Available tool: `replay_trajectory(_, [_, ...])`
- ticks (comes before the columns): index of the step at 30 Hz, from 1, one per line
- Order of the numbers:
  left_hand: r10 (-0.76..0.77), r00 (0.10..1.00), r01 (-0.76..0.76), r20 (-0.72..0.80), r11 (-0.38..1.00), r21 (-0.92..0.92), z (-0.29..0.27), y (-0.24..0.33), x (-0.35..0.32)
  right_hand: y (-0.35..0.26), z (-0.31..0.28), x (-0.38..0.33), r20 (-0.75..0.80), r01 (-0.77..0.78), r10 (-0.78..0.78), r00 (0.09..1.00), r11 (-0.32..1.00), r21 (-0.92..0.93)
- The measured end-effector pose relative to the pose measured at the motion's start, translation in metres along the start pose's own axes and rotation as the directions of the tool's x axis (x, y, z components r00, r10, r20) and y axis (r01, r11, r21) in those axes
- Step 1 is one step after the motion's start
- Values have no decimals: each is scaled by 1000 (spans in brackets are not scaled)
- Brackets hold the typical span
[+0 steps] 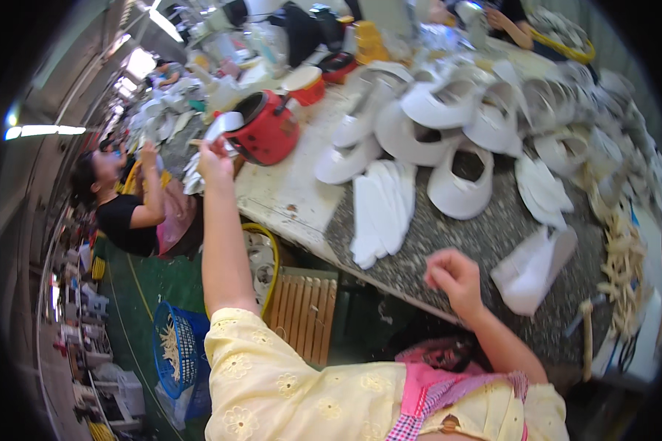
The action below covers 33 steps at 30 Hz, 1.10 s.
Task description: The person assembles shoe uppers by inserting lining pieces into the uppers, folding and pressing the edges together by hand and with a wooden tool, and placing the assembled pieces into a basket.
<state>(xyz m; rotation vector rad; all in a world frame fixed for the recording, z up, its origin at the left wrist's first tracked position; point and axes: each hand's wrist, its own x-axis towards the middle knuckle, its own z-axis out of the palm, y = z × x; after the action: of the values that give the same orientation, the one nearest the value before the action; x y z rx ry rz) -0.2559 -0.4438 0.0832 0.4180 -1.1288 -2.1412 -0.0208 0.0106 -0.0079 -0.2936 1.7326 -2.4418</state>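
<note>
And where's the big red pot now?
In the head view, left of centre, the big red pot stands on the table, right of the left hand and left of the white pieces.

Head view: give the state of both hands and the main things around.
Left hand: closed on a thin tan stick
Right hand: curled, nothing visible in it
Red pot: open-topped
Blue basket: open, holding pale strips
Flat white pieces: stacked, fanned out
Curved white pieces: clustered on table

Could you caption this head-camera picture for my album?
Left hand stretched out beside a red pot, right hand near white shoe uppers on a speckled work surface.
</note>
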Motion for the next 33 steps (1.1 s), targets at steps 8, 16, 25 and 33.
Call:
replay_trajectory(8, [-213, 631, 370, 746, 928, -48, 139, -77, -277, -73, -32, 39, -9, 243, -243, 970, 964, 105])
replay_trajectory(16, [-592, 488, 682, 641, 717, 143, 166, -86, -474, -107, -134, -18, -253, 367, -687, 681, 620, -694])
replay_trajectory(25, [-534, 360, 710, 765, 689, 147, 203, -102, -534, -87, -119, -71, -451, 539, -487, 748, 842, -15])
replay_trajectory(33, [-766, 140, 739, 628, 502, 448, 159, -101, -539, -78, -163, -68, -585, 572, -558, 588, 799, -187])
